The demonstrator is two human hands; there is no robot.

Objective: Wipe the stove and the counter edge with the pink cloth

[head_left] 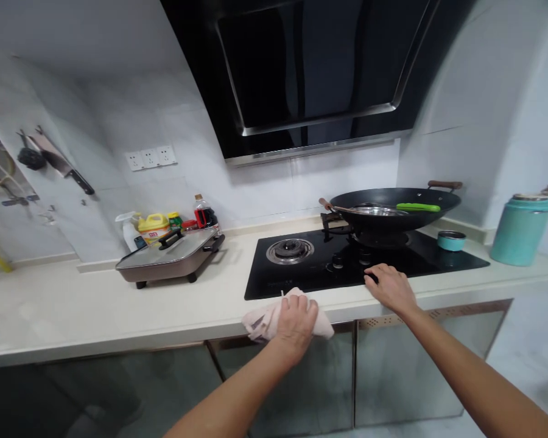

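My left hand (298, 319) is closed on a pale pink cloth (267, 320), pressed at the counter's front edge just before the stove. My right hand (390, 289) rests at the front edge of the black glass stove (296, 277), its fingers slightly bent and apart, with nothing seen in it. Two control knobs (337, 261) stand just beyond it. A large black wok (393, 210) with wooden handles sits on the right burner, with a shiny metal piece and a bright green handle (418, 207) in it. The left burner (290, 250) is bare.
A lidded electric pan (164, 261) stands on the counter (73, 310) to the left, bottles (204, 213) behind it. On the right are a small teal cup (451, 241) and a teal jar (520, 234). A black range hood (310, 79) hangs overhead; knives (61, 164) hang at left.
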